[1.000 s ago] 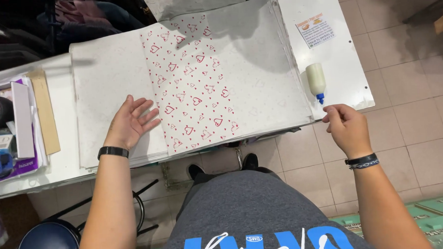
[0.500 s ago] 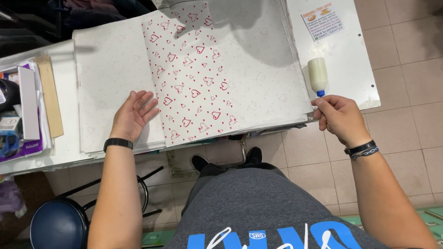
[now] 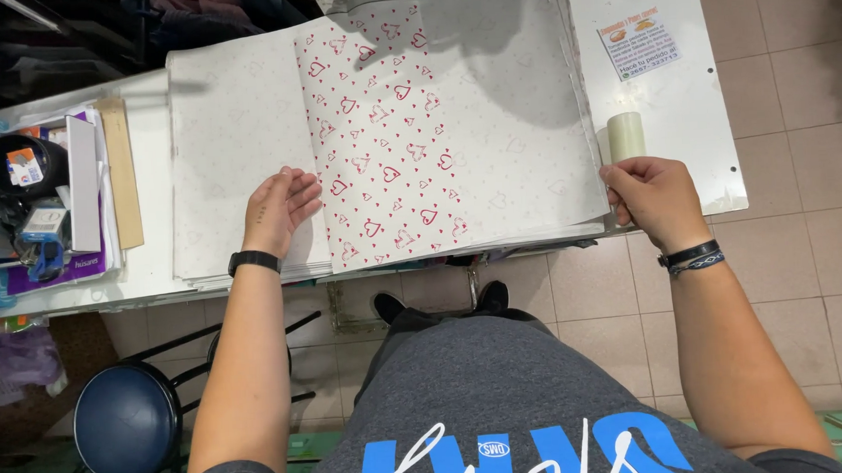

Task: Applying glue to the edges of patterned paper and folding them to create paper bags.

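Left hand [image 3: 278,210] lies flat, fingers spread, on the heart-print paper [image 3: 379,144]; its long axis runs from the table's [image 3: 690,111] near edge to its far edge. Right hand [image 3: 654,201] grips the glue stick [image 3: 626,135], which points to the far edge.

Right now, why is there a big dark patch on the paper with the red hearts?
Head view: that patch is a soft grey shadow across the top of the white wrapping paper with red hearts and the plain sheet beside it; the picture is sharp, with a bright shine on the cream glue stick near the right hand.
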